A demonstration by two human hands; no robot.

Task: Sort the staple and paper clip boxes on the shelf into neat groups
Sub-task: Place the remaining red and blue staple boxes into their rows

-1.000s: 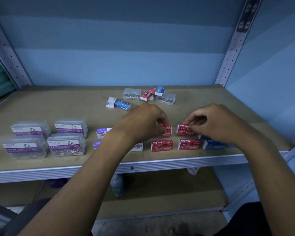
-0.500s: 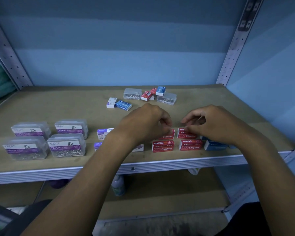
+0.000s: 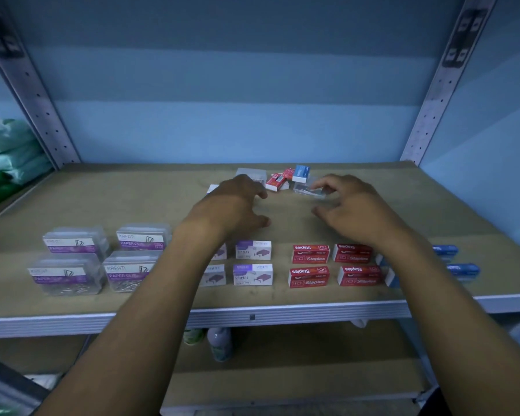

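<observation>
Along the front of the shelf [image 3: 282, 295] stand grouped boxes. Several clear paper clip boxes [image 3: 126, 271] with purple labels are at the left. White and purple staple boxes [image 3: 252, 274] come after them, then red staple boxes [image 3: 309, 277]. Blue boxes [image 3: 463, 270] at the right are partly hidden by my right forearm. A mixed pile lies further back: a clear box [image 3: 308, 190], red boxes [image 3: 275, 181], a blue box [image 3: 300, 173] and another clear box [image 3: 252, 173]. My left hand [image 3: 237, 205] hovers open just in front of that pile. My right hand [image 3: 351, 208] is open, its fingertips at the nearer clear box.
Perforated metal uprights [image 3: 439, 85] frame the shelf at both back corners. Green packages [image 3: 6, 151] sit on the neighbouring shelf at the left. Bottles [image 3: 219, 340] stand on the lower shelf under the front edge. A small white box [image 3: 212, 187] peeks out behind my left hand.
Both hands have let go of the red staple boxes in the front row. They have moved back towards the mixed pile, fingers spread.
</observation>
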